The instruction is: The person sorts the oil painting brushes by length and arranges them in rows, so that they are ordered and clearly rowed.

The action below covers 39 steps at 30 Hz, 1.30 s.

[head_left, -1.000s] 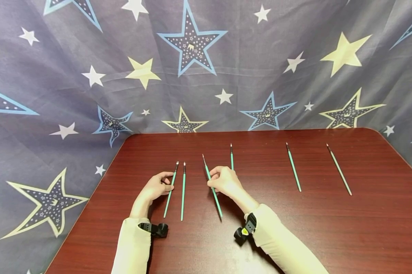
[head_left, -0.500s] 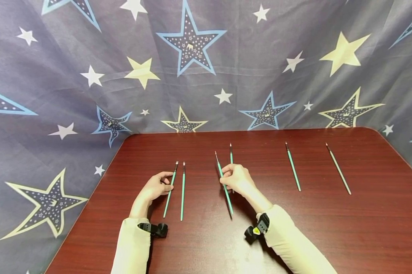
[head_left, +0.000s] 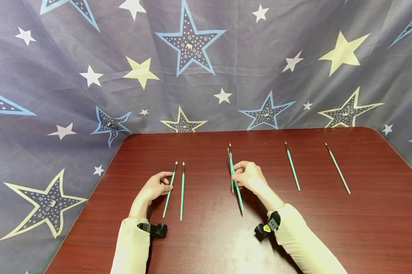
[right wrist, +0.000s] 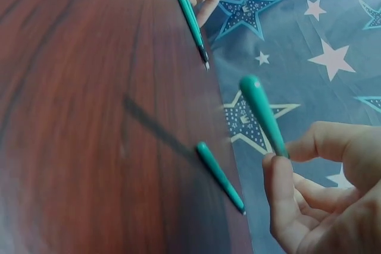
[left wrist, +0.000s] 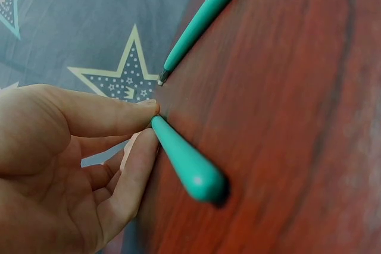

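My left hand (head_left: 155, 186) pinches a teal-handled paintbrush (head_left: 168, 199) between thumb and fingertips, its handle end close to the table in the left wrist view. Just to its right lies a second paintbrush (head_left: 182, 198). Near the middle of the table, my right hand (head_left: 250, 177) pinches another teal paintbrush (head_left: 239, 196), bristles pointing away from me. This one is raised: the right wrist view shows its handle (right wrist: 262, 111) off the surface, with a shadow below. In the head view it crosses over a paintbrush (right wrist: 220, 176) lying on the table.
Two more paintbrushes lie farther right, one teal (head_left: 293, 171) and one paler (head_left: 338, 170). The reddish-brown wooden table (head_left: 312, 232) ends at a grey star-patterned cloth (head_left: 240, 57) behind. Each wrist wears a small black camera.
My right hand has carried its paintbrush to the right, from beside the left pair to over the lying middle paintbrush. My left hand has kept its place and hold.
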Motion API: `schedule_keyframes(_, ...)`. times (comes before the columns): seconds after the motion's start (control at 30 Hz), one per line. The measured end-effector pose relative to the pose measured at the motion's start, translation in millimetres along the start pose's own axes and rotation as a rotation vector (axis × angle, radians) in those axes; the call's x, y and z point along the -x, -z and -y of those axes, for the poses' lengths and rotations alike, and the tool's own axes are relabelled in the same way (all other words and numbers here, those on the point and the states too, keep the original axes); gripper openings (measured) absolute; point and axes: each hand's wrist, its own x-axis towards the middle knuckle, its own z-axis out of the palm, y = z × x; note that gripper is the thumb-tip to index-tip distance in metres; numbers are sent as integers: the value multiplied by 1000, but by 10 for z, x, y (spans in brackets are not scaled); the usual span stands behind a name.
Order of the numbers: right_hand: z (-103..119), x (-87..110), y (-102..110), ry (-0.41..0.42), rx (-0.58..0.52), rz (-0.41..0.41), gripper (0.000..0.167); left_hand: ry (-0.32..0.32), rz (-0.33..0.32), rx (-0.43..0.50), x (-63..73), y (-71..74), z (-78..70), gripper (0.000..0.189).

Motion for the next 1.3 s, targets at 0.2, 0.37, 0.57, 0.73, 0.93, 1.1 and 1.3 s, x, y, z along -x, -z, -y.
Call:
schedule_keyframes(0.2, -50, -19, 103, -10, 1, -16, 27, 0, -6, 4, 4, 2, 8, 51)
schedule_keyframes(0.37, -88, -24, 184, -28, 8, -24, 28, 6, -4, 5, 9, 2, 10, 51)
schedule_keyframes(0.57, -148, -40, 298, -32, 10, -49, 29, 6, -1, 0, 6, 5, 11, 51)
schedule_keyframes(0.73, -192, -47, 395, -53, 13, -56, 30, -3, 0, -2, -4, 5, 15, 51)
schedule_keyframes(0.93, -251, -40, 513, -58, 22, -74, 32, 3, -3, 7, -3, -8, -2, 52)
schedule_keyframes(1.1, -309, -42, 601, -69, 27, -93, 32, 7, -6, 2, -7, 0, 12, 52)
schedule_keyframes(1.3, -374, -46, 708, -56, 15, -106, 32, -4, -4, -8, -9, 2, 15, 51)
